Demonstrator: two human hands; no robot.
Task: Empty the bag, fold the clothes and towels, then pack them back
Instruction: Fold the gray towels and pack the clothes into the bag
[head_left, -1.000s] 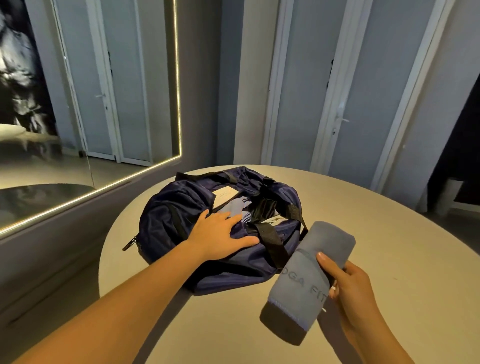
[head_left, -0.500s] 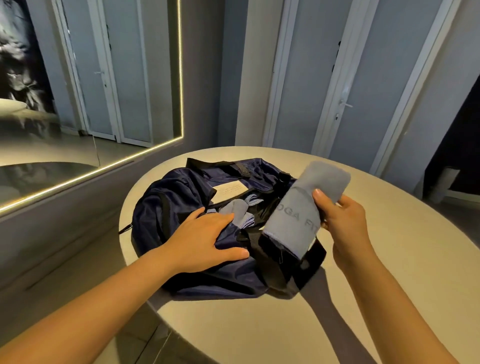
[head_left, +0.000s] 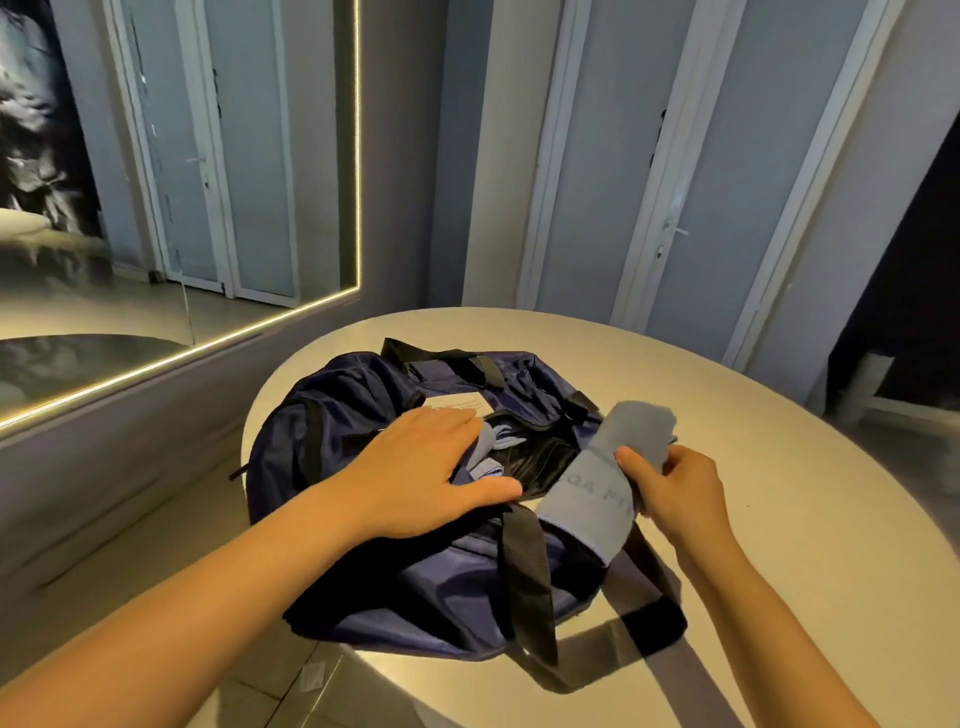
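A dark blue duffel bag (head_left: 363, 597) with black straps lies open on the round pale table (head_left: 779, 519). My left hand (head_left: 415, 478) rests flat on the bag's near side, fingers spread beside the opening. My right hand (head_left: 670, 488) grips a folded grey-blue towel (head_left: 587, 504) with printed lettering, holding it slanted over the right end of the bag's opening. Inside the opening lie light blue cloth (head_left: 488, 447) and something black. A white label (head_left: 457, 402) shows at the far rim.
The bag sits at the table's left edge, with tiled floor (head_left: 260, 691) below. A lit mirror (head_left: 176, 208) covers the left wall. White doors (head_left: 727, 182) stand behind the table. A black strap (head_left: 649, 613) trails onto the table at the right.
My right hand has carried the towel from the table at the right up and over to the bag's opening, then lowered it. My left hand stayed on the bag, sliding slightly.
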